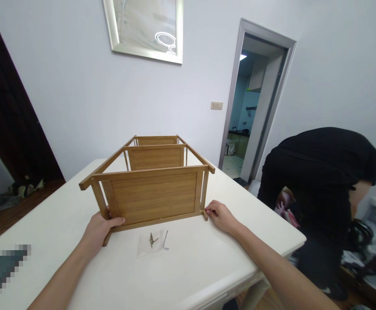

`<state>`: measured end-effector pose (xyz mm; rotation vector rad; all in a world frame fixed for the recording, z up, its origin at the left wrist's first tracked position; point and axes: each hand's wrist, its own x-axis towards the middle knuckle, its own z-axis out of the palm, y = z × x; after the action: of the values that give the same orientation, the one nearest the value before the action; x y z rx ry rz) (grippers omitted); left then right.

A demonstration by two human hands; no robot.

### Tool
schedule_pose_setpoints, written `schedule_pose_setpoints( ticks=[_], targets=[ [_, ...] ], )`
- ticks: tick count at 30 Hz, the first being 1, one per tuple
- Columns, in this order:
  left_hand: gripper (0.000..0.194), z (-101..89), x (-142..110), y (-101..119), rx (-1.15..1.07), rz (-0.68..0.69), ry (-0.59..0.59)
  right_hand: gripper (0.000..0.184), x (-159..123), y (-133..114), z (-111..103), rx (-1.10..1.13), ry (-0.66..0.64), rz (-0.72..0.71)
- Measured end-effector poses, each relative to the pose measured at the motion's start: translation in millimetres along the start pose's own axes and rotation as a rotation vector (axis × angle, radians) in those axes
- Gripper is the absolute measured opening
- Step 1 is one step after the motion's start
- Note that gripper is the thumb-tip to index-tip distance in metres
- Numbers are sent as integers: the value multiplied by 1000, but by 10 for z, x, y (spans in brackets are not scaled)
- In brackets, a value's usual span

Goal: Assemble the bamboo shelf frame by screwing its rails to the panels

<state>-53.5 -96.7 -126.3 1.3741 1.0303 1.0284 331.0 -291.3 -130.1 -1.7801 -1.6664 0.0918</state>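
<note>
A wooden shelf rack [157,193] lies on its side on the white table [188,275], its panels standing upright one behind another. My left hand [101,228] grips the rack's near left corner, thumb laid along the panel. At the near right corner, my right hand [219,214] is closed in a pinch against the lower rail; whatever is between its fingertips is too small to make out. In front of the rack lie a clear plastic bag [149,244] with several screws [153,240] on it or in it, and an L-shaped hex key [166,241].
A person in black [317,172] bends down right of the table, beside cluttered items on the floor. Behind the table are a white wall with a framed picture [147,30] and an open doorway [246,107]. A dark door [10,103] stands at the left.
</note>
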Motion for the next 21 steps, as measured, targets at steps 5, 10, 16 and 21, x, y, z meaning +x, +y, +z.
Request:
schedule_pose_setpoints(
  ticks=[5,10,16,21],
  targets=[
    [44,27,-8,8,15,1,19,15,-94,-90,-59,-31,80,-6],
    [44,55,-17,8,4,7,3,22,-109,-246,-65,-162,-5,-130],
    [41,104,-56,41,9,14,17,16,-25,-300,63,-348,-35,-68],
    [43,128,-68,81,21,44,33,16,-12,-263,84,-321,-53,-82]
  ],
)
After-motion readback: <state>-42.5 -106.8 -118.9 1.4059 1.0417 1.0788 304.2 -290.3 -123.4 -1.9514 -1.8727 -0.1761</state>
